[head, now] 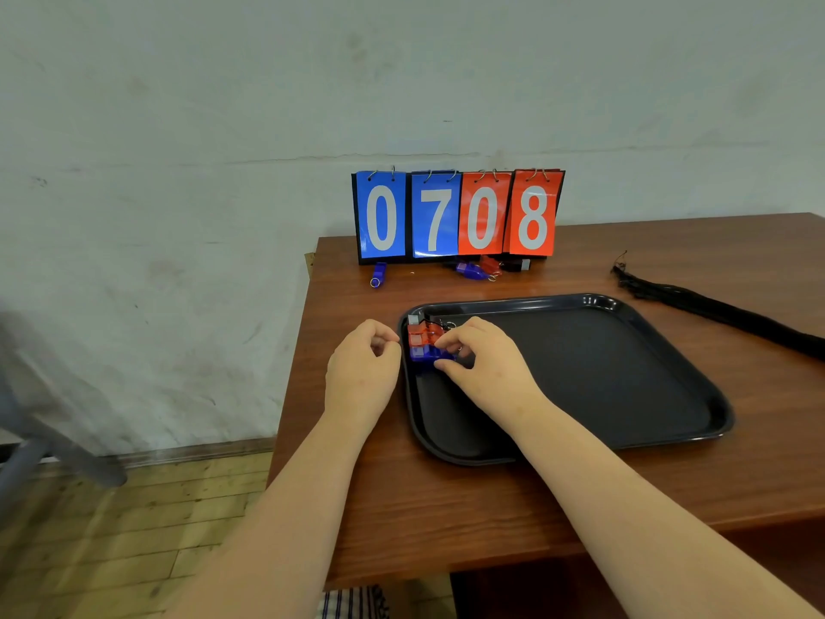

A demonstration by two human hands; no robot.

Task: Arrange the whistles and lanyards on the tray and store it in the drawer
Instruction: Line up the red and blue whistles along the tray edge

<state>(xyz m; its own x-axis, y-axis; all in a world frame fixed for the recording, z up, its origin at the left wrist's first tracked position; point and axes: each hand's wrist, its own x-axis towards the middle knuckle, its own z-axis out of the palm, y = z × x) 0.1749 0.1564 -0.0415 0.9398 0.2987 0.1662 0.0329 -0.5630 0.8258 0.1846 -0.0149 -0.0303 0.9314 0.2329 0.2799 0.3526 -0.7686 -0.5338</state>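
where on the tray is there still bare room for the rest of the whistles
Most of the tray is bare: everything right of the right hand out to the right rim, plus the near-left strip below the whistles. Only the far-left corner is crowded, with those whistles and both hands, the left hand at the rim.

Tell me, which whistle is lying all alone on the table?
The blue whistle below the scoreboard's first 0, left of the others. The other loose whistles are bunched under the red cards, and the rest sit in the tray.
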